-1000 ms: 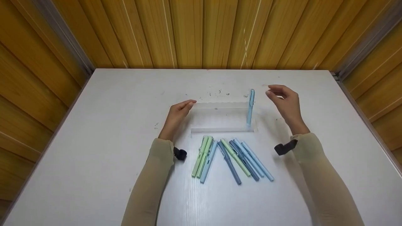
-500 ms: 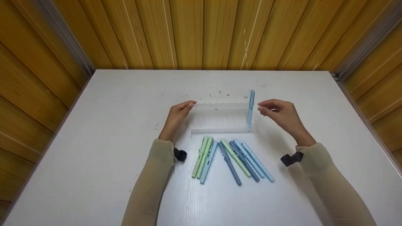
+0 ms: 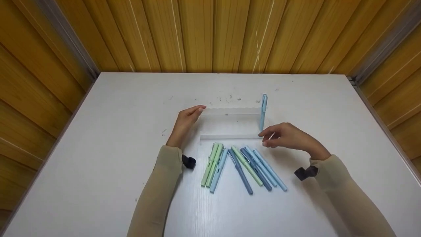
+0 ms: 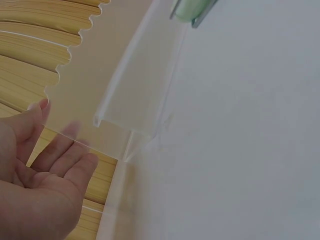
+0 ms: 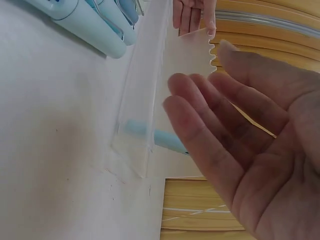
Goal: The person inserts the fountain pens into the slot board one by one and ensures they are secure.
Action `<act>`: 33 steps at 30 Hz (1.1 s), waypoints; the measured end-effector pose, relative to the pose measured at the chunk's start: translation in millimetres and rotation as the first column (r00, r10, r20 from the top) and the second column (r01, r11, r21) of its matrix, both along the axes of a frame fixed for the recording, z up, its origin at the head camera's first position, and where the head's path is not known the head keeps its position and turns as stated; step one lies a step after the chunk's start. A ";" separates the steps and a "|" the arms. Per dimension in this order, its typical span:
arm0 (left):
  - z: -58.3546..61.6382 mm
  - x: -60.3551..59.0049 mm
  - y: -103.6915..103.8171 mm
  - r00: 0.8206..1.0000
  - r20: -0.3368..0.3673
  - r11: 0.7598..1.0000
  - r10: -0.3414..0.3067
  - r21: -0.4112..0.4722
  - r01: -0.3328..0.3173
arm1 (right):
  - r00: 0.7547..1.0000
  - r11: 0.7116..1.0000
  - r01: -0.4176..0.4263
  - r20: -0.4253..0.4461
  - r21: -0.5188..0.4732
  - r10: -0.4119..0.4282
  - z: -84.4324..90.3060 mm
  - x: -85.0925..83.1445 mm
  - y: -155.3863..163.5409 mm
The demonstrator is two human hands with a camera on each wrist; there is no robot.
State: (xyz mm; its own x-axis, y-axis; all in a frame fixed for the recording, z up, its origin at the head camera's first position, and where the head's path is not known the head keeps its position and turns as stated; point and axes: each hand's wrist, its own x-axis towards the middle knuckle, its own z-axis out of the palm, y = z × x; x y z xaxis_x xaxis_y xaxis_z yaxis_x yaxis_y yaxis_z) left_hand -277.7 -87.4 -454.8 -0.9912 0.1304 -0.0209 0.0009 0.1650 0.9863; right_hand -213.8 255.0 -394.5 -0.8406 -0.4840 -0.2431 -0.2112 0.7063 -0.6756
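Left hand [image 3: 185,122] steadies the rack [image 3: 230,123]; right hand [image 3: 289,139] loose and empty above the pens [image 3: 243,166], probably grabbing one next.

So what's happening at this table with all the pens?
A person is working with a clear pen rack on a white table. The left hand touches the rack's left end, while the right hand hovers empty, fingers relaxed, by its right end. One light blue pen stands in the rack; eight more pens lie loose in front of it.
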 end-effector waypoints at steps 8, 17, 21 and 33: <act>0.5 0.1 -0.2 1.000 0.026 1.000 -0.004 0.023 0.003 | 0.993 0.998 -0.035 0.113 0.060 0.028 -8.1 -0.2 -3.2; 1.2 -0.2 -0.4 0.999 0.036 1.000 -0.004 0.014 0.004 | 0.987 0.991 -0.097 0.137 0.087 0.084 -18.2 0.3 -8.6; 0.7 0.1 -0.7 1.000 0.030 1.000 -0.003 0.006 0.003 | 0.986 0.988 -0.136 0.111 0.079 0.127 -23.9 -0.3 -9.2; -1.0 0.5 -2.6 1.000 -0.008 1.000 -0.019 0.003 0.019 | 0.986 0.984 -0.159 0.063 0.075 0.155 -32.2 -2.1 -15.0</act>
State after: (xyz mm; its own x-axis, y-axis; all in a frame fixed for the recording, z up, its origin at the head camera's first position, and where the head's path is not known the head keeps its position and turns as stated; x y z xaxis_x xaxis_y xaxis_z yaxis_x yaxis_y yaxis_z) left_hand -277.3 -90.0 -455.8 -0.9887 0.1491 -0.0126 0.0118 0.1615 0.9868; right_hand -216.0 240.0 -426.8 -0.7394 -0.5862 -0.3310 -0.2869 0.7192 -0.6328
